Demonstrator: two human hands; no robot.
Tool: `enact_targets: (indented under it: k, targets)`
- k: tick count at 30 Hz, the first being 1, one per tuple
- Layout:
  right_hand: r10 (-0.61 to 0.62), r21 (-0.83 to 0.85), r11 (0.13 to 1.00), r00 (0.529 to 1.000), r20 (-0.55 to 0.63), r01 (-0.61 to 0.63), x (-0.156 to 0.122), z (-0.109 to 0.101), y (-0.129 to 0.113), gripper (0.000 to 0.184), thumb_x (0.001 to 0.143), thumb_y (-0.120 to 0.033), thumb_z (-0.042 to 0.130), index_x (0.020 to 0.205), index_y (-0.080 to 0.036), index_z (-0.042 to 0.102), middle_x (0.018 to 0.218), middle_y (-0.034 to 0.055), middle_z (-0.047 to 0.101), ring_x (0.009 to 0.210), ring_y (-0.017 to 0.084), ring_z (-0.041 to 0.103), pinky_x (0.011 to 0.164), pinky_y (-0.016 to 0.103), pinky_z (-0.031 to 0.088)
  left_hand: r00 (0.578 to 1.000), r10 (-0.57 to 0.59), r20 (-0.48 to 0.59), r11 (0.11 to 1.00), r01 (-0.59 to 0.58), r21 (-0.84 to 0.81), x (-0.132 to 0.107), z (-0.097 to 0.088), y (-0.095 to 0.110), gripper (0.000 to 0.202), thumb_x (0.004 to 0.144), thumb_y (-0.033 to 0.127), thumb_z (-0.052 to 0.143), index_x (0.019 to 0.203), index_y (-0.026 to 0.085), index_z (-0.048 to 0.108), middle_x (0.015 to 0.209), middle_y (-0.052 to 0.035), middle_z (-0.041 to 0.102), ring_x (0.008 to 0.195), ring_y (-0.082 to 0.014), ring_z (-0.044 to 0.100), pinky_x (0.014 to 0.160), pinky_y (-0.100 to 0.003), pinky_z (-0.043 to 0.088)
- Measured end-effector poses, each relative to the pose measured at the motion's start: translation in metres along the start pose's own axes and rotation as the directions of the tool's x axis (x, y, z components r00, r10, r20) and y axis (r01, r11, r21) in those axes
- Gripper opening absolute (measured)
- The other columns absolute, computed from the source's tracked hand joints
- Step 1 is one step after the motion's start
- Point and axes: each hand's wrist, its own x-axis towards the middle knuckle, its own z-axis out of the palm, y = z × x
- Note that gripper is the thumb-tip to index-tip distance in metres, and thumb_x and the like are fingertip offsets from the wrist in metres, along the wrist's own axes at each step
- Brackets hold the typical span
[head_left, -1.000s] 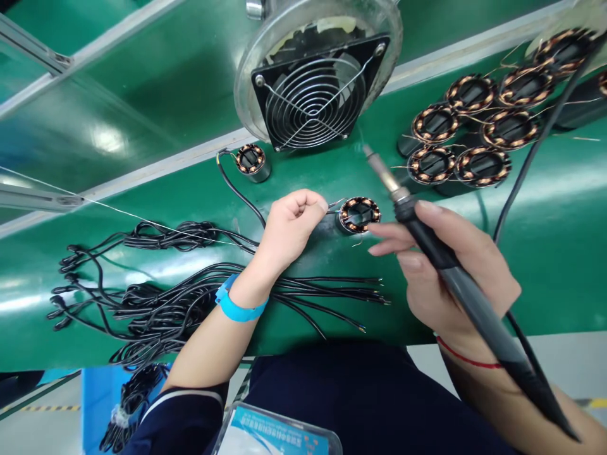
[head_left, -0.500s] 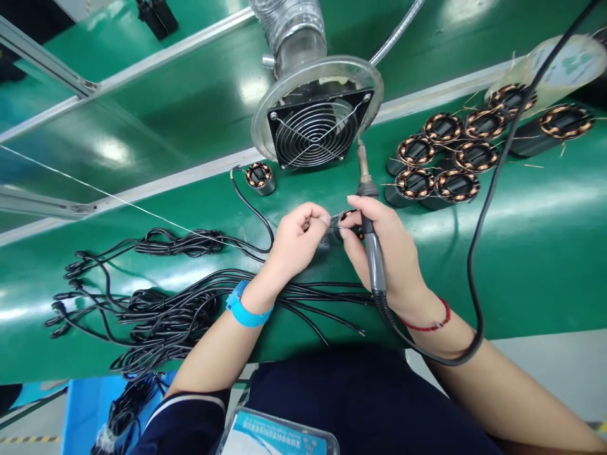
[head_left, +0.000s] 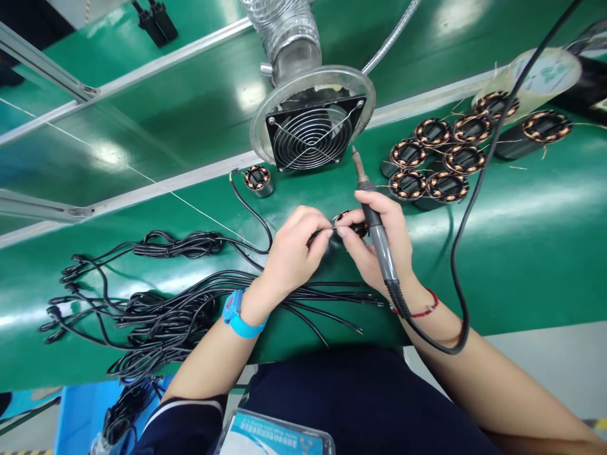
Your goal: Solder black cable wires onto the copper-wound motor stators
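Observation:
My left hand (head_left: 300,248) is closed in a pinch on the end of a black cable (head_left: 313,237), mostly hidden by the fingers. A soldering iron (head_left: 380,243) lies across my right hand (head_left: 386,237), gripped with its tip up and away from me. Thumb and forefinger of that hand also pinch together at a thin wire, right beside my left fingertips. Just behind the fingertips sits a stator with copper windings (head_left: 342,218), largely covered by my right fingers.
A round fume hood with a fan grille (head_left: 312,136) hangs ahead. One small stator (head_left: 258,179) stands left of it, wired to a cable. Several stators (head_left: 446,185) cluster at the right, near a tape roll (head_left: 545,72). Bundled black cables (head_left: 175,319) cover the left bench.
My two hands' fingertips have come closer together, nearly touching at the thin wire. The soldering iron's tip has shifted slightly left and down in view. The camera view has moved a little.

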Motion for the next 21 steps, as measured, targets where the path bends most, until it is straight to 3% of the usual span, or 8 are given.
enact_targets:
  k: [4, 7, 10, 16, 21]
  targets:
    - [0.017, -0.069, 0.997, 0.999, -0.032, -0.019, -0.001, -0.006, -0.004, 0.043, 0.089, -0.018, 0.061, 0.130, -0.027, 0.049, 0.091, -0.0021, 0.072, 0.085, 0.016, 0.069, 0.078, 0.034, 0.059, 0.976, -0.218, 0.008, 0.974, 0.218, -0.063, 0.000, 0.000, 0.000, 0.013, 0.083, 0.009, 0.057, 0.074, 0.017, 0.061, 0.075, 0.0012, 0.057, 0.064, -0.0088, 0.051, 0.059, -0.022, 0.043]
    - [0.001, -0.138, 0.990, 0.997, -0.073, -0.011, -0.005, -0.017, -0.011, 0.040, 0.093, -0.017, 0.056, 0.132, -0.026, 0.052, 0.089, -0.0001, 0.073, 0.087, 0.017, 0.070, 0.081, 0.036, 0.059, 0.956, -0.288, 0.064, 0.952, 0.293, -0.090, 0.001, 0.000, 0.000, 0.013, 0.080, 0.007, 0.059, 0.071, 0.016, 0.063, 0.074, 0.0017, 0.057, 0.059, -0.0072, 0.047, 0.055, -0.021, 0.040]
    - [-0.060, -0.126, 0.991, 0.995, -0.080, 0.049, -0.015, -0.029, -0.016, 0.043, 0.091, -0.016, 0.059, 0.132, -0.028, 0.056, 0.094, 0.0023, 0.073, 0.085, 0.018, 0.071, 0.083, 0.038, 0.059, 0.955, -0.284, 0.087, 0.955, 0.290, -0.060, 0.001, 0.000, 0.001, 0.014, 0.078, 0.005, 0.060, 0.070, 0.016, 0.064, 0.074, 0.0015, 0.058, 0.062, -0.0077, 0.048, 0.058, -0.021, 0.040]
    - [-0.201, -0.050, 0.979, 0.973, -0.117, 0.197, -0.040, -0.039, -0.010, 0.040, 0.081, -0.015, 0.067, 0.120, -0.022, 0.063, 0.072, 0.0000, 0.064, 0.056, 0.015, 0.061, 0.052, 0.030, 0.053, 0.974, -0.222, 0.042, 0.975, 0.222, 0.008, 0.001, 0.001, 0.004, 0.014, 0.079, 0.005, 0.061, 0.072, 0.017, 0.066, 0.076, 0.0004, 0.059, 0.069, -0.0096, 0.052, 0.063, -0.022, 0.044]
    - [-0.252, -0.008, 0.968, 0.966, -0.056, 0.252, -0.050, -0.041, -0.005, 0.032, 0.081, -0.013, 0.063, 0.112, -0.018, 0.064, 0.066, -0.0016, 0.057, 0.050, 0.012, 0.055, 0.045, 0.026, 0.048, 0.977, -0.209, 0.041, 0.977, 0.207, 0.047, 0.001, 0.002, 0.005, 0.014, 0.079, 0.005, 0.061, 0.073, 0.017, 0.067, 0.078, 0.0002, 0.059, 0.071, -0.0101, 0.054, 0.066, -0.023, 0.046]
